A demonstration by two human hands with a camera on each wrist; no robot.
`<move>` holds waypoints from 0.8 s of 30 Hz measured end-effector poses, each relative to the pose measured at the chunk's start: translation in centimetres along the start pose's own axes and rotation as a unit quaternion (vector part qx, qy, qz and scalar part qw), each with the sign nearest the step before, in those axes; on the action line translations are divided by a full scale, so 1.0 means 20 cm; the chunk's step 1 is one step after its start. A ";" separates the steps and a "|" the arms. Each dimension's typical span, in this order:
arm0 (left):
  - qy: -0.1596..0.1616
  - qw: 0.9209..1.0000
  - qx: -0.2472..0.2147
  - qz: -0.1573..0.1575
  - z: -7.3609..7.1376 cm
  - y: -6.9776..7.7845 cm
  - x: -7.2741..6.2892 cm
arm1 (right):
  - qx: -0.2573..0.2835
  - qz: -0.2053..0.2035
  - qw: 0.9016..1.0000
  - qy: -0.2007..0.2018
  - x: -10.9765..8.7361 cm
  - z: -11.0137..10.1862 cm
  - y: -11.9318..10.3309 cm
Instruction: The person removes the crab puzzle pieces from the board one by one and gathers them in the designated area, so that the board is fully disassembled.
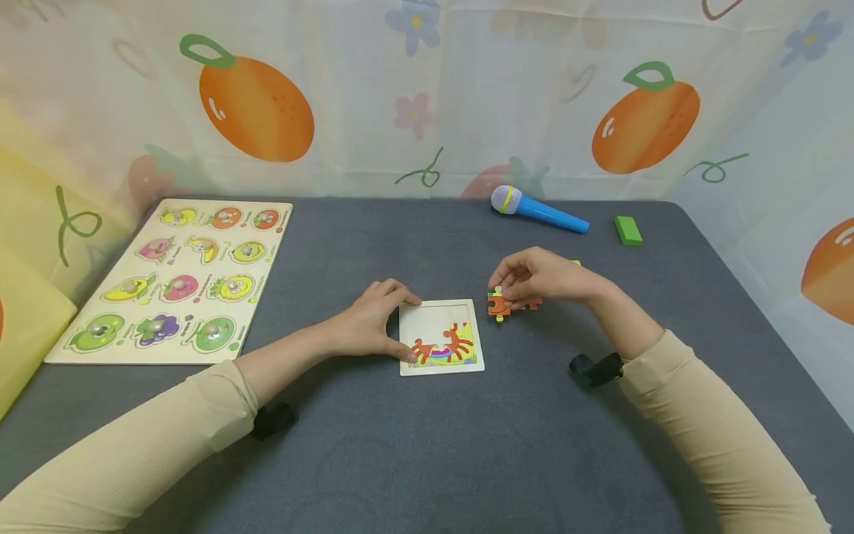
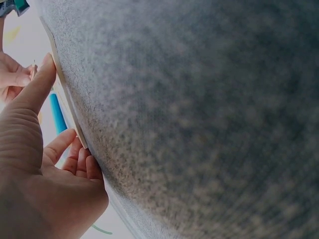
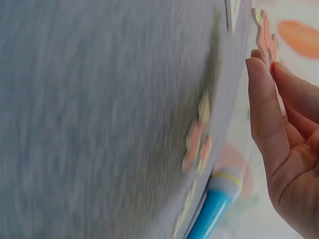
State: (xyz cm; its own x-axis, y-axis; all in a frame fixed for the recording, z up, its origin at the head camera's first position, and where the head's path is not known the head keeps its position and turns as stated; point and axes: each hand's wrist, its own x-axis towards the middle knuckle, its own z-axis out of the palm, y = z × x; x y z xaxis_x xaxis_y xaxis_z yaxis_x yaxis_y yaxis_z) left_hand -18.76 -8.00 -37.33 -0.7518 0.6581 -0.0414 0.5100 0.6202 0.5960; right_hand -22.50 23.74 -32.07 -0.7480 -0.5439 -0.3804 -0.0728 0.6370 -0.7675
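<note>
A small square puzzle board [image 1: 423, 320] lies on the dark table, with orange and rainbow-coloured pieces [image 1: 459, 341] fitted along its lower and right parts. My left hand [image 1: 367, 322] holds the board's left side, thumb at the lower corner and fingers at the upper one. To the right of the board, my right hand [image 1: 543, 276] pinches an orange and yellow jigsaw piece [image 1: 497, 305] between thumb and fingers, raised above the table in the right wrist view. Loose jigsaw pieces [image 3: 194, 144] lie on the table beyond that hand, partly hidden by it in the head view.
A wooden fruit peg board [image 1: 223, 315] lies at the left. Toward the back right are a blue toy microphone [image 1: 543, 213] and a green block [image 1: 628, 231]. A fruit-printed curtain [image 1: 363, 96] hangs behind the table.
</note>
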 end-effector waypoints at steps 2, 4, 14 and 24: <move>0.000 1.000 -0.002 -0.004 0.00 0.00 0.00 | 0.000 0.005 1.000 0.000 -0.02 -0.04 0.02; 0.001 1.000 -0.003 -0.010 0.00 0.00 0.00 | -0.001 0.015 1.000 0.002 -0.04 -0.09 0.05; 0.005 1.000 0.005 -0.004 0.00 0.00 0.00 | -0.007 0.068 0.997 0.032 -0.17 -0.24 0.18; 0.001 1.000 0.006 -0.004 0.01 0.00 0.00 | -0.002 0.076 0.997 0.027 -0.19 -0.28 0.28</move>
State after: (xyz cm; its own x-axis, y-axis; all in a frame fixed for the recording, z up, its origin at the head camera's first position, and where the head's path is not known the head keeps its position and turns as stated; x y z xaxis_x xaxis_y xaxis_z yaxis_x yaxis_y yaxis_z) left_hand -18.66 -7.94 -37.38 -0.7567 0.6523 -0.0451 0.5084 0.6304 0.5867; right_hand -23.77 32.35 -32.05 -0.7854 -0.4099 -0.4639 0.0416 0.7128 -0.7001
